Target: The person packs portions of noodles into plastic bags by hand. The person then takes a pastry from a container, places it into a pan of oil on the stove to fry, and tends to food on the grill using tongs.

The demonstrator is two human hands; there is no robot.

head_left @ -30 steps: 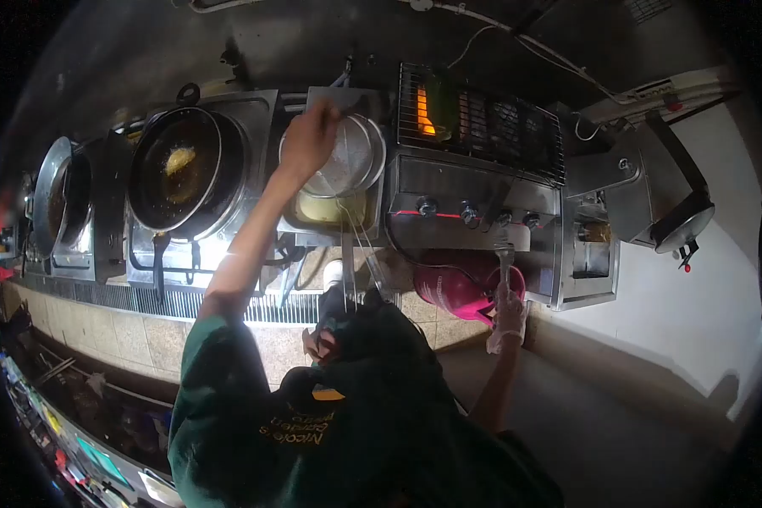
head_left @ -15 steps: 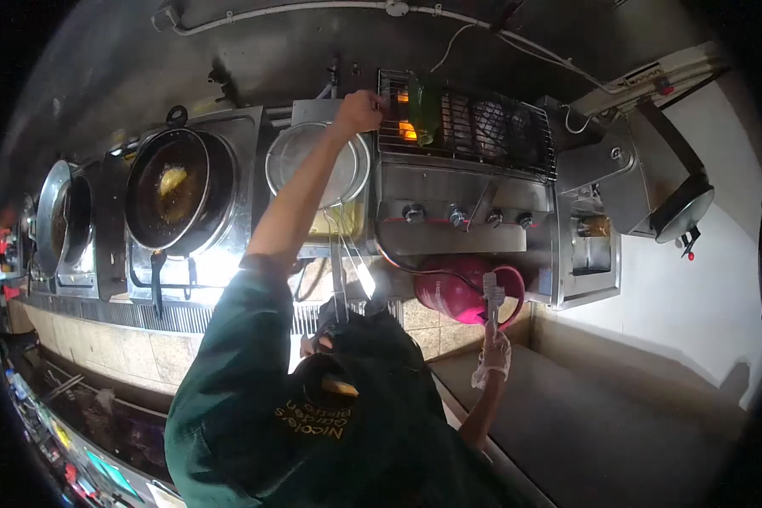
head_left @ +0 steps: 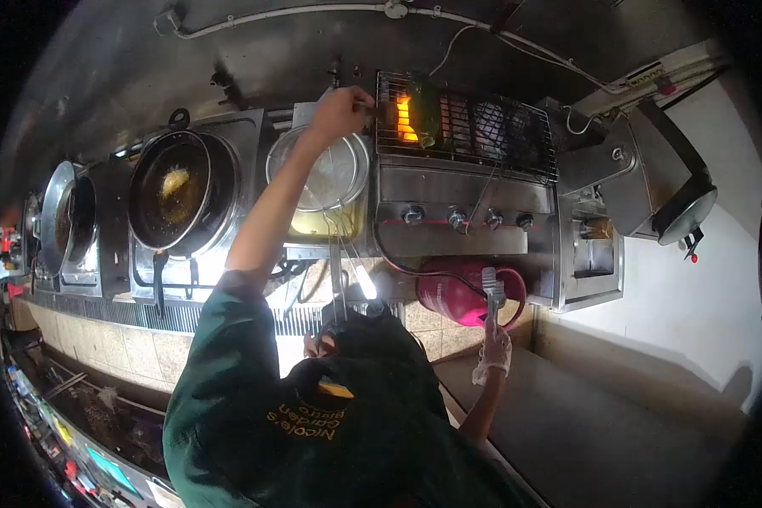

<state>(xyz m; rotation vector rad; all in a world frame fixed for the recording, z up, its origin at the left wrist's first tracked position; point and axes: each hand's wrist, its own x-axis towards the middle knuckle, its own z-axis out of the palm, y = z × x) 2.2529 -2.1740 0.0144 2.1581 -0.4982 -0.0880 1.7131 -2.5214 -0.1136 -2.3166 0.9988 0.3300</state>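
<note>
Bare and with its fingers curled, my left hand (head_left: 343, 113) is just left of the wire grill rack (head_left: 466, 127); what its fingertips pinch is too small to tell. On the rack lies a dark green item (head_left: 426, 114), beside an orange flame (head_left: 406, 120). My right hand (head_left: 495, 345) wears a clear glove and is closed around metal tongs (head_left: 494, 292), low on the right, well away from the rack. Under my left forearm, a round mesh strainer (head_left: 330, 173) sits over a container of yellowish liquid (head_left: 313, 222).
A black pan (head_left: 173, 190) with a pale yellow piece in oil stands on the left, with more pans (head_left: 57, 220) beyond. Below the grill's knobs is a pink gas cylinder (head_left: 449, 298) with a hose. A metal surface (head_left: 567, 415) extends at the lower right.
My left hand has moved a little left, away from the rack's edge. The flame beside the green item looks larger and brighter. My right hand still holds the tongs in nearly the same place.
</note>
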